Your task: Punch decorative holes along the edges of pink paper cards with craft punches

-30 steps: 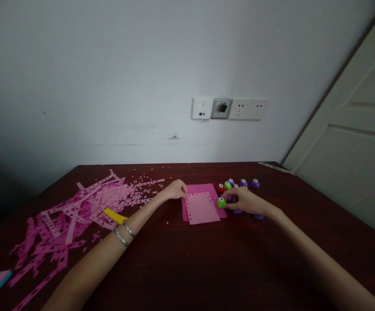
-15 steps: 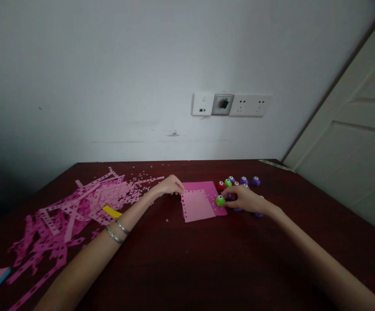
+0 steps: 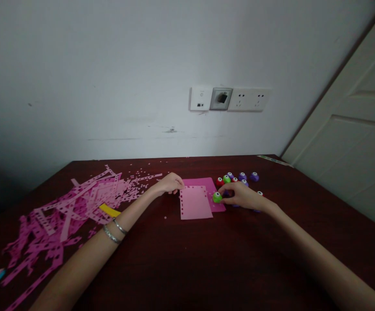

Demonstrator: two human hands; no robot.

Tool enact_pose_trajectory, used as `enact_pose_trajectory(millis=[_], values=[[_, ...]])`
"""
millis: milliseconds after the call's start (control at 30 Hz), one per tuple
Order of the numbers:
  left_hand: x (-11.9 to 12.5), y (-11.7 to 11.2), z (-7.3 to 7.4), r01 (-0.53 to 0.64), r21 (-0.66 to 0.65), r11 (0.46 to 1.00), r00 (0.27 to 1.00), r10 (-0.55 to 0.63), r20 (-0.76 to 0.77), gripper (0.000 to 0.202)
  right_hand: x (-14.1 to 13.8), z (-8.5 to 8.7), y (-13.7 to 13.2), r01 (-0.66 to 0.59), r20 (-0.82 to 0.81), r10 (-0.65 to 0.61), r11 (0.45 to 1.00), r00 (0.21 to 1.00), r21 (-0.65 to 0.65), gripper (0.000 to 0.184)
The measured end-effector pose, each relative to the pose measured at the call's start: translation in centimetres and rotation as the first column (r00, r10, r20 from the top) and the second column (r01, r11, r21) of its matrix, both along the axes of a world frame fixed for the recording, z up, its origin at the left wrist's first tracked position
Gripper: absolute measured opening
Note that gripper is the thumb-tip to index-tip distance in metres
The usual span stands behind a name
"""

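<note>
the light pink sheet (image 3: 194,205) lay flat on the dark table (image 3: 187,259), partly over a darker pink sheet (image 3: 208,181). round holes ran down its left edge and along its top, with a few near the upper right corner. by my judgement those two sides were done, the right side was barely started, and the bottom was still plain.

at the sheet's top left corner, the left hand (image 3: 169,184) had thumb and fingertips drawn together, apparently pinching that corner. just right of the sheet, above the darker one, the right hand (image 3: 244,195) gripped a green eye-topped piece (image 3: 217,197), likely a paper punch, between thumb and finger. whether the piece touched the light sheet, i could not tell.

counting: one light sheet and one darker sheet showed. beyond the sheet to its right, the loose eye-topped pieces included one green (image 3: 226,179), two red (image 3: 219,182) and four purple (image 3: 254,176); more, half hidden by the right hand, could not be counted. two bracelets (image 3: 111,234) circled the left wrist. left of the sheet were one yellow strip (image 3: 108,211) and a heap of pink scraps (image 3: 86,203), too tangled to number.
</note>
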State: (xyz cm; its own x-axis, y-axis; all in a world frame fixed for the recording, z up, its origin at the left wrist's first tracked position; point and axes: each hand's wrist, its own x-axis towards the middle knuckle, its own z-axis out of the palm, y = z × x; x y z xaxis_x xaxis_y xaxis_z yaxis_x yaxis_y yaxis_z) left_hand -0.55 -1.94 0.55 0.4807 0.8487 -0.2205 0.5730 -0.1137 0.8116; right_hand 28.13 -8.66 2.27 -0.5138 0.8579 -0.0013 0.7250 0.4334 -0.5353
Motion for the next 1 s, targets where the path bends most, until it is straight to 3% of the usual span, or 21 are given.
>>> enact_pose_trajectory(millis=[267,1000], values=[[0.35,-0.03,-0.19,-0.034,-0.131,0.991,0.998,0.041,0.048,0.014,0.02,-0.17,0.21,0.005,-0.045,-0.007,0.999,0.999,-0.035,0.025],[0.46,0.08,-0.56,-0.05,-0.178,0.983,0.994,0.067,0.089,0.015,-0.15,-0.17,-0.05,-0.01,-0.006,0.01,1.0,1.0,-0.001,0.023]])
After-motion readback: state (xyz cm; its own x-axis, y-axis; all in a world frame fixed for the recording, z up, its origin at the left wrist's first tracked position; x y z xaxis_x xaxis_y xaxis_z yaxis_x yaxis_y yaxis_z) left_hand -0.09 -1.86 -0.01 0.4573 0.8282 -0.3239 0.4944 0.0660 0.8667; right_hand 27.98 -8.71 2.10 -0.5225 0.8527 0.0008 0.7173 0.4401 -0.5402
